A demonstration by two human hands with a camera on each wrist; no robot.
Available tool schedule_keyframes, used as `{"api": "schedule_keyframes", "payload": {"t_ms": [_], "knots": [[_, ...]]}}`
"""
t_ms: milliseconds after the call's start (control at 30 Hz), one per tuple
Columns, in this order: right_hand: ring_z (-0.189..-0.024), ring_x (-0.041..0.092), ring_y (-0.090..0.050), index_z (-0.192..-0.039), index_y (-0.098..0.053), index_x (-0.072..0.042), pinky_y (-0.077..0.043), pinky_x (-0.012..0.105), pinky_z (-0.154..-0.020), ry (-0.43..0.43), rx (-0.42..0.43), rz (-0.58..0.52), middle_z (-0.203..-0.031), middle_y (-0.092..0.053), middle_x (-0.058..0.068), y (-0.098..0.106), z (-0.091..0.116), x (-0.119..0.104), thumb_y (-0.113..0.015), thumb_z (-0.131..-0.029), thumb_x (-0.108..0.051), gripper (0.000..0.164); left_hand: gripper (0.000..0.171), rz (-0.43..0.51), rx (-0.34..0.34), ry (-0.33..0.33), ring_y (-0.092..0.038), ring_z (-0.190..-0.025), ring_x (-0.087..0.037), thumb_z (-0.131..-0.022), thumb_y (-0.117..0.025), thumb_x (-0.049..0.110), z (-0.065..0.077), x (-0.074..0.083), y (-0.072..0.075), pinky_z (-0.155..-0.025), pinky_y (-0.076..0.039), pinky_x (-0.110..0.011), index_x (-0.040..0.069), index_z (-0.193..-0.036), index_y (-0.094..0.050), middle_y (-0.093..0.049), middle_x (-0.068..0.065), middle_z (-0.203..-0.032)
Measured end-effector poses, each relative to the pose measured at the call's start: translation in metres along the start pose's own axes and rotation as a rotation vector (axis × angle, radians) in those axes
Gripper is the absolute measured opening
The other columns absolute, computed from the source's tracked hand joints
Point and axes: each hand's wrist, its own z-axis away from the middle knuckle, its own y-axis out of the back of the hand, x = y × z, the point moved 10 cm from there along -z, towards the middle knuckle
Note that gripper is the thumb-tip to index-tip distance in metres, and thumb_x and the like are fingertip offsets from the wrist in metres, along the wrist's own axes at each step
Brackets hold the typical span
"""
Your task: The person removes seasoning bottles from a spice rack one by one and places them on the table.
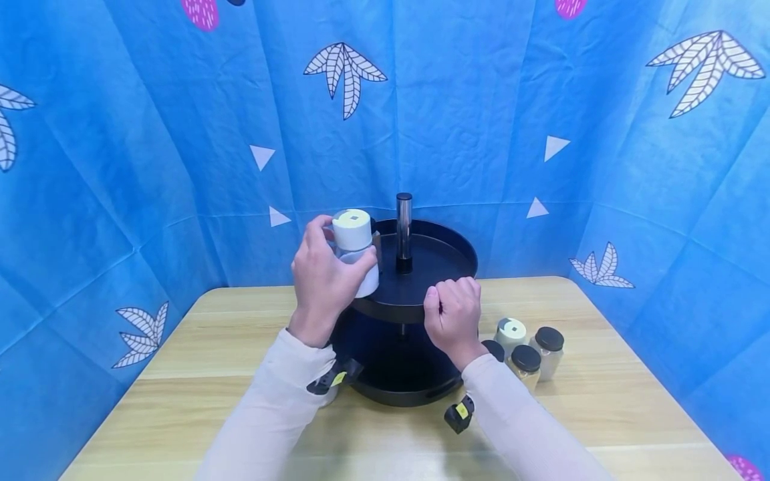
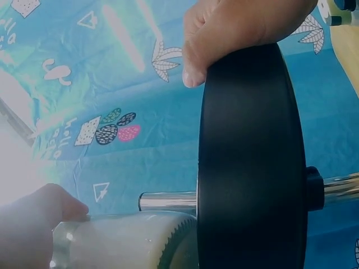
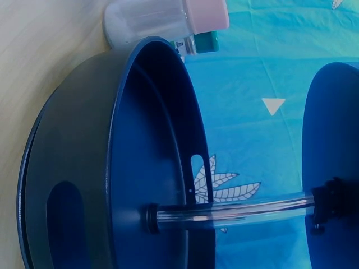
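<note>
In the head view my left hand [image 1: 325, 270] grips a clear jar with a white lid [image 1: 352, 230], thumb on the near side. It holds the jar upright over the left part of the upper tray [image 1: 433, 257] of a black two-tier stand. In the left wrist view the jar [image 2: 129, 241] lies close to the tray's side. My right hand [image 1: 457, 317] is curled around the upper tray's front right rim. A dark-lidded jar behind the held one is mostly hidden. Under the upper tray sits the lower tray [image 1: 400, 397].
On the table [image 1: 252, 347], right of the stand, several jars are grouped, including a black-lidded jar [image 1: 549, 351] and a white-lidded one [image 1: 511, 334]. A pink-lidded jar [image 3: 157, 22] and a green-capped bottle [image 3: 205, 42] stand beside the lower tray. A metal pole [image 1: 404, 227] rises through the stand.
</note>
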Motion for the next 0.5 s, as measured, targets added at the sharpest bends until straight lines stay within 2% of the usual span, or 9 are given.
{"api": "schedule_keyframes", "payload": {"t_ms": [233,500], "knots": [[-0.05,0.024,-0.037,-0.051,-0.037,-0.007,-0.036,0.042,-0.057,-0.001,-0.003,0.001,-0.047,-0.035,0.005,-0.0004,0.0001,0.0003,-0.041,-0.087,-0.016,0.037,0.061,-0.021,-0.002,0.026,-0.059,-0.087,-0.033,-0.075,-0.075,0.027,0.0009,-0.004,0.0036,-0.071,-0.056,-0.051,-0.001,-0.121,-0.046,-0.06,-0.022,-0.103],[-0.051,0.024,-0.037,-0.052,-0.038,-0.007,-0.037,0.042,-0.057,-0.001,-0.009,0.002,-0.047,-0.036,0.006,-0.0006,0.0001,0.0005,-0.041,-0.087,-0.016,0.037,0.062,-0.035,0.005,0.017,-0.059,-0.088,-0.033,-0.075,-0.076,0.028,0.001,-0.0063,0.0081,-0.071,-0.055,-0.051,-0.001,-0.12,-0.047,-0.06,-0.023,-0.103]]}}
